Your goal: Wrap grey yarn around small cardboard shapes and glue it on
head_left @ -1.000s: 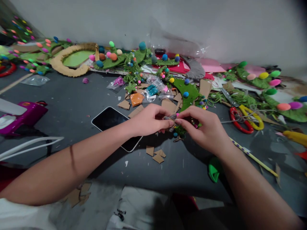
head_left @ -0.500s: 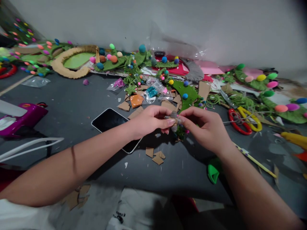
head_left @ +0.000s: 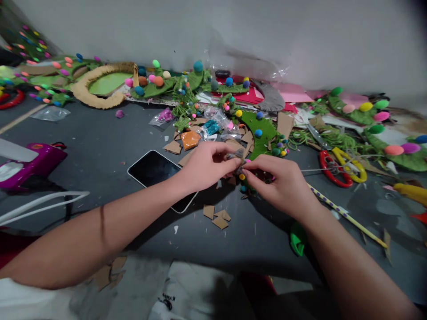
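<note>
Over the middle of the table, my left hand point(head_left: 211, 166) pinches a small star-like piece wrapped in grey yarn point(head_left: 239, 154) between thumb and fingers. My right hand point(head_left: 283, 184) is closed at the piece's right side, thumb and forefinger pressed on the yarn. A thin grey strand runs from behind this hand towards red-handled scissors point(head_left: 328, 171). Beneath the hands, small coloured pom-poms on green yarn partly show. A phone point(head_left: 155, 166) with a dark screen lies under my left forearm. Cardboard scraps point(head_left: 220, 220) lie just below the hands.
A purple glue gun point(head_left: 43, 162) lies at left. Yellow-handled scissors point(head_left: 356, 171), a dotted yellow stick point(head_left: 347, 215) and a green plastic piece point(head_left: 296, 240) are at right. Along the wall stand green felt shapes with pom-poms, a tan ring point(head_left: 80, 91) and bagged materials point(head_left: 191, 140).
The grey yarn piece has turned between my fingers. My right hand has shifted slightly down and left, still closed against it. More pom-poms show beneath the hands.
</note>
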Available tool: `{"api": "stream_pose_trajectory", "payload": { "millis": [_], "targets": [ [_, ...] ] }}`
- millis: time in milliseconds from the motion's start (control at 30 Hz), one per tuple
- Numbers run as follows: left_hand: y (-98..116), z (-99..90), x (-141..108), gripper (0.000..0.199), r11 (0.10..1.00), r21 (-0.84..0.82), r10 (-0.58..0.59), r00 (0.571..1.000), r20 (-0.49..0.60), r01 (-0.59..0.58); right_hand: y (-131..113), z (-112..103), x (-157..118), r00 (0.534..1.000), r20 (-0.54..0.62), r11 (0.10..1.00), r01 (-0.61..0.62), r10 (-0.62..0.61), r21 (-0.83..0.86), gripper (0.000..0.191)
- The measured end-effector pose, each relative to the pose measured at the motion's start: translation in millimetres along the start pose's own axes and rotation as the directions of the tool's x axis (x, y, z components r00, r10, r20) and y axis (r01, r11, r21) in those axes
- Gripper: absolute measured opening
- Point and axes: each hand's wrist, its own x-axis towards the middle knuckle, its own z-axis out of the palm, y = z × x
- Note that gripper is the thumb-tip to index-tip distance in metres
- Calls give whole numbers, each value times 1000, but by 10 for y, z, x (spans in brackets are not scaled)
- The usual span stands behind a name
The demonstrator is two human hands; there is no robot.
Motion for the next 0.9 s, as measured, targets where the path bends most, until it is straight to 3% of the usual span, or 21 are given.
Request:
{"api": "stream_pose_trajectory", "payload": {
  "millis": [100, 200, 300, 433, 633, 733, 800, 900],
  "targets": [
    [-15, -2, -18, 18, 975, 218, 49, 999, 9, -50, -4, -5, -10, 997, 57, 997, 58, -55, -55, 8],
    [-34, -7, -20, 20, 954, 300, 8, 998, 65, -27, 0, -30, -7, 993, 69, 992, 100, -95, -71, 10],
    [-38, -14, -3, 21, 970, 241, -40, 993, 108, 13, 9, -68, 6, 998, 2, 995, 69, -69, -69, 9],
    [-17, -22, 20, 18, 995, 81, -62, 992, 112, 53, 16, -122, 25, 981, -177, 994, -90, 79, -56, 9],
    [69, -39, 8, 9, 994, -61, -86, 992, 89, 91, 164, -239, 49, 851, -425, 945, -326, 310, 35, 33],
    [116, -55, -14, 8, 988, -116, -87, 989, 123, 101, 270, -296, 54, 815, -492, 940, -339, 306, 22, 25],
    [128, -60, -24, 9, 985, -141, -82, 987, 139, 102, 291, -317, 48, 827, -521, 958, -279, 209, -59, 11],
    [109, -61, -23, 11, 980, -177, -68, 988, 135, 92, 220, -304, 26, 910, -412, 990, -104, 58, -91, 43]
  ]
}}
